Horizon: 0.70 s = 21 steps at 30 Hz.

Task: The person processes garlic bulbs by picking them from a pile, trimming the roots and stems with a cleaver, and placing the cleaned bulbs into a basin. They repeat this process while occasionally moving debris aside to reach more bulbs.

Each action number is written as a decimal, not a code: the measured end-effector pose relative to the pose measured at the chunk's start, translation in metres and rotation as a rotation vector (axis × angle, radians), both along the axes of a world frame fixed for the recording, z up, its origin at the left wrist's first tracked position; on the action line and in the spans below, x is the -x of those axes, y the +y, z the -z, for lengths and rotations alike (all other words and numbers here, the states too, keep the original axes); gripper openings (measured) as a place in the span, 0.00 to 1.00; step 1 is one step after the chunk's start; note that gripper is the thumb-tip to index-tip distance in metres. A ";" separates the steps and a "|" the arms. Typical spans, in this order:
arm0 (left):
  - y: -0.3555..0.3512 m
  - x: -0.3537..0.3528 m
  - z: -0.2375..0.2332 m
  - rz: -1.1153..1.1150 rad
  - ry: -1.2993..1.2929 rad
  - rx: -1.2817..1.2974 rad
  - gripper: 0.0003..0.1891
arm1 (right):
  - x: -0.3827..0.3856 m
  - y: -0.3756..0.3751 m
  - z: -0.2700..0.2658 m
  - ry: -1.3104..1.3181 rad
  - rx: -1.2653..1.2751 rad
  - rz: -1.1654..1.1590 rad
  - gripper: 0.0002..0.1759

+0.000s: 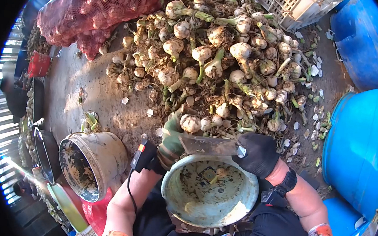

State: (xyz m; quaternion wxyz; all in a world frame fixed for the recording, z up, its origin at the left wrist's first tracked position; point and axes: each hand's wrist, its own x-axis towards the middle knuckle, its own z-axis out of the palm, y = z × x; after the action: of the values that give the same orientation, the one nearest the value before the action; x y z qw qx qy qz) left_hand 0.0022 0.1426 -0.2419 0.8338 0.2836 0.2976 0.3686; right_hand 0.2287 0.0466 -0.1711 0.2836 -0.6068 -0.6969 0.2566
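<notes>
1. Left hand (171,139): I logged it in a green glove, fingers closed around a single bulb (190,123). The bulb sat at the near edge of the pile, just above the far rim of the bowl.
2. Right hand (260,153): I logged it in a black glove, clenched on the handle of a knife (209,146). The broad blade pointed toward the left hand and lay just under the held bulb. I could not tell whether the edge touched it.
3. Bowl (177,198): the pale, stained bowl rested on the person's lap, directly below both hands. One small piece with a stalk (218,173) lay inside it.
4. Pile (212,52): soiled bulbs with green stalks were heaped on the ground beyond the hands.
5. Bucket (105,151): it lay tipped, mouth toward the camera, beside the left forearm.
6. Surroundings: a red mesh sack (95,6) stood left of the pile, a white crate (293,5) behind it, and blue barrels (366,142) to the right.
7. Wrists: a black watch (287,183) sat on the right wrist, and a black device with a cable (143,156) on the left.
</notes>
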 end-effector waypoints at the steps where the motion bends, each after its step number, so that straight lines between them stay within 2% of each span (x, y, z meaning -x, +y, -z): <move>1: -0.003 -0.003 -0.013 0.024 0.014 0.124 0.16 | 0.001 0.003 -0.007 -0.031 -0.001 -0.037 0.09; 2: -0.006 -0.006 -0.021 0.048 0.029 0.248 0.16 | 0.002 0.004 -0.011 -0.030 -0.002 -0.033 0.09; 3: -0.008 -0.009 -0.023 0.009 -0.067 0.561 0.17 | 0.004 0.005 -0.015 -0.033 -0.043 -0.053 0.08; 4: -0.007 -0.009 -0.025 0.014 -0.066 0.561 0.17 | 0.004 0.005 -0.017 -0.036 -0.083 -0.073 0.08; 6: -0.002 -0.006 -0.030 0.289 -0.280 0.964 0.15 | 0.005 0.005 -0.020 -0.024 -0.083 -0.090 0.11; 8: -0.006 -0.015 -0.037 0.368 -0.367 1.019 0.15 | 0.005 0.004 -0.020 -0.011 -0.084 -0.111 0.15; 10: -0.015 -0.021 -0.056 0.386 -0.389 0.785 0.16 | 0.005 0.002 -0.021 -0.021 -0.058 -0.139 0.13; 11: -0.019 -0.020 -0.059 0.386 -0.389 0.785 0.16 | 0.006 0.000 -0.020 -0.021 -0.058 -0.139 0.13; 16: -0.044 -0.013 -0.065 0.569 -0.020 -0.064 0.17 | -0.001 -0.009 0.015 -0.014 -0.035 -0.112 0.11; 18: -0.045 -0.014 -0.069 0.628 0.130 -0.413 0.19 | -0.019 -0.012 0.050 -0.186 0.209 0.003 0.06; 19: -0.040 -0.018 -0.085 0.595 0.219 -0.514 0.23 | -0.027 -0.022 0.065 -0.159 0.305 0.058 0.06; 20: -0.041 -0.015 -0.081 0.586 0.218 -0.519 0.23 | -0.020 -0.028 0.075 -0.164 0.300 0.051 0.06; 21: -0.041 -0.011 -0.075 0.506 0.276 -0.281 0.20 | -0.015 -0.034 0.079 -0.084 0.333 0.034 0.06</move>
State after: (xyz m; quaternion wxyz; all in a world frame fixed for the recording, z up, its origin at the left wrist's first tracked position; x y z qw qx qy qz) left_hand 0.0130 0.1014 -0.1670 0.8035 0.5082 0.2741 0.1450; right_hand 0.2437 0.0128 -0.2505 0.1541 -0.6672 -0.6456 0.3380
